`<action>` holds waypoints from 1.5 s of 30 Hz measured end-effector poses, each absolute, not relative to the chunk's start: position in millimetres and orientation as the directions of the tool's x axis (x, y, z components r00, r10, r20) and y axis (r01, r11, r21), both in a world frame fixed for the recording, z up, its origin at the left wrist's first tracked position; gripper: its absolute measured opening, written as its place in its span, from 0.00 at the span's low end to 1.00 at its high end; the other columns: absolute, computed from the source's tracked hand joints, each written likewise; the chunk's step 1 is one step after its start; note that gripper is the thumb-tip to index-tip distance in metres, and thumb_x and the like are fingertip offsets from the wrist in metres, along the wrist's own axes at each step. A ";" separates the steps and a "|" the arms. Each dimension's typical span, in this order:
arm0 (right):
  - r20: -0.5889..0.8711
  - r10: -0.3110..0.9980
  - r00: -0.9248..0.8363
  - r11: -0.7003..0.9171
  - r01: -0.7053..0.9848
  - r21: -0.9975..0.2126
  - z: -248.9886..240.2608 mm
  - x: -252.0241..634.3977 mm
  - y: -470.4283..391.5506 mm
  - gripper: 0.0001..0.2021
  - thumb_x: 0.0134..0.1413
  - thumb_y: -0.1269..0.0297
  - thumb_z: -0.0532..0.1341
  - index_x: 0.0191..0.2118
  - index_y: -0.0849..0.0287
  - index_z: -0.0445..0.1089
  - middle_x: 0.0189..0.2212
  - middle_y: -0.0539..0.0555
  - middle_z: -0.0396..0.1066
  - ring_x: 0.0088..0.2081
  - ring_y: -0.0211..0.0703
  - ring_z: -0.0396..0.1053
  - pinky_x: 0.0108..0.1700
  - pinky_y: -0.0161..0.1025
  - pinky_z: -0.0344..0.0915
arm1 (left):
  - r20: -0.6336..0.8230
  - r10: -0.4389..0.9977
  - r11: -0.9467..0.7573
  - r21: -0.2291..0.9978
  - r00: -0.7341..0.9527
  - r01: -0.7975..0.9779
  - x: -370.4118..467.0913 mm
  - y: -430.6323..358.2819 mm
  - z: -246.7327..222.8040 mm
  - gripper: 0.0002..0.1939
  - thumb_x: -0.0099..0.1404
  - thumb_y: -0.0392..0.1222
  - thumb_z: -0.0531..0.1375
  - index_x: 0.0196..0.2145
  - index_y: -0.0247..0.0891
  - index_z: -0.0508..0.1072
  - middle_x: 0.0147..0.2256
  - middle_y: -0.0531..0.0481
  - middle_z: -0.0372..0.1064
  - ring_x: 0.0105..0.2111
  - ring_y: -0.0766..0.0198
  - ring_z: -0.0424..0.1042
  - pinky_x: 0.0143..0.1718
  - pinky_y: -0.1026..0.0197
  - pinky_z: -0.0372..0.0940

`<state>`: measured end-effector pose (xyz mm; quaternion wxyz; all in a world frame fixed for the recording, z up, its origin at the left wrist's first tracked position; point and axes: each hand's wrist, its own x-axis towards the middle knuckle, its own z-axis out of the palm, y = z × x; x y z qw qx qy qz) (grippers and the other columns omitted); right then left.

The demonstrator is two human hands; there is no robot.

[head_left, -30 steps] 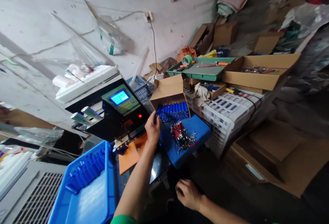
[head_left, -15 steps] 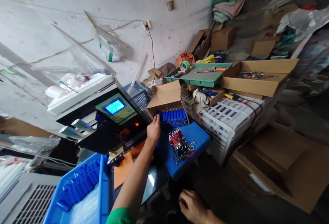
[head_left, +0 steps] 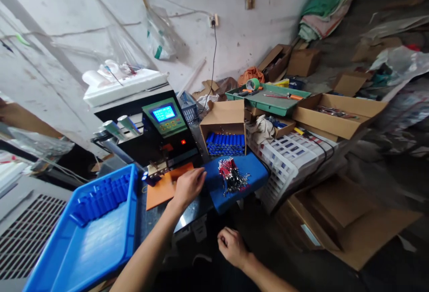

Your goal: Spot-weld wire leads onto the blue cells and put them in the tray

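Observation:
My left hand (head_left: pixel 189 187) is over the orange sheet (head_left: pixel 160 192) at the front of a black machine (head_left: pixel 167 144) with a lit blue screen. Its fingers are closed and point right; whatever may be in them is hidden. Lower down, my right hand (head_left: pixel 233 245) hangs in front of the blue stool (head_left: pixel 256 169), fingers curled, with nothing visible in them. On the stool lies a bundle of red and black wire leads (head_left: pixel 231 176) with shiny ends. Behind it, an open carton (head_left: pixel 223 113) holds stacked blue cylinders (head_left: pixel 226 144) that look like battery cells.
A blue plastic tray (head_left: pixel 129 238) at left holds rows of blue cylinders along its far side. To the right are a white crate (head_left: pixel 276 173), a green tray (head_left: pixel 281 104) with tools, and an open carton (head_left: pixel 335 118). Another carton (head_left: pixel 321 220) is at lower right.
My left hand has drawn back from the carton of blue cylinders to the orange sheet, its fingers now closed. My right hand stays curled, slightly higher and further left. The head view has shifted.

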<state>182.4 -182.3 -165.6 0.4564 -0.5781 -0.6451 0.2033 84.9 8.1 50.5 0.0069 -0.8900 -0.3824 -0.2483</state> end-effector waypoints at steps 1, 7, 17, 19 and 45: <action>0.353 0.932 0.076 0.253 0.561 -0.788 -165.4 181.2 -182.0 0.07 0.48 0.77 0.57 0.29 0.57 0.67 0.25 0.49 0.69 0.27 0.38 0.67 0.31 0.34 0.58 | 0.472 0.683 -0.701 0.211 0.557 0.682 64.4 -2.1 50.0 0.16 0.71 0.49 0.54 0.43 0.38 0.78 0.38 0.45 0.79 0.37 0.60 0.78 0.41 0.61 0.71; 0.321 0.946 0.049 0.238 0.568 -0.788 -159.8 163.2 -181.6 0.07 0.49 0.77 0.57 0.28 0.58 0.68 0.24 0.49 0.68 0.27 0.37 0.67 0.31 0.33 0.59 | 0.556 0.810 -0.457 0.397 0.187 0.796 -32.6 -29.8 56.5 0.17 0.66 0.53 0.56 0.33 0.39 0.77 0.31 0.49 0.78 0.28 0.62 0.74 0.32 0.62 0.68; 0.498 0.866 0.051 0.399 0.531 -0.748 -45.4 214.1 -135.2 0.13 0.61 0.65 0.54 0.28 0.59 0.72 0.26 0.53 0.72 0.30 0.39 0.69 0.37 0.34 0.64 | 0.424 0.893 -0.372 0.507 0.150 0.777 -35.8 -29.4 17.2 0.19 0.64 0.57 0.55 0.39 0.40 0.76 0.37 0.47 0.78 0.34 0.57 0.75 0.38 0.59 0.67; 0.447 0.864 0.231 0.232 0.606 -0.761 -15.7 250.8 -99.6 0.13 0.63 0.63 0.54 0.31 0.60 0.73 0.28 0.55 0.74 0.32 0.40 0.70 0.39 0.35 0.65 | 0.444 0.883 -0.383 0.500 0.149 0.776 -34.1 -28.6 10.5 0.18 0.64 0.56 0.55 0.40 0.40 0.75 0.38 0.46 0.78 0.37 0.56 0.76 0.39 0.58 0.67; 0.060 0.968 0.244 -0.164 0.796 -0.583 -6.5 316.3 31.6 0.09 0.54 0.69 0.60 0.36 0.60 0.79 0.36 0.57 0.79 0.37 0.42 0.73 0.36 0.31 0.60 | 0.479 0.857 -0.394 0.377 0.188 0.838 -30.3 -27.1 5.2 0.14 0.65 0.48 0.54 0.40 0.39 0.75 0.37 0.45 0.77 0.38 0.54 0.75 0.42 0.56 0.66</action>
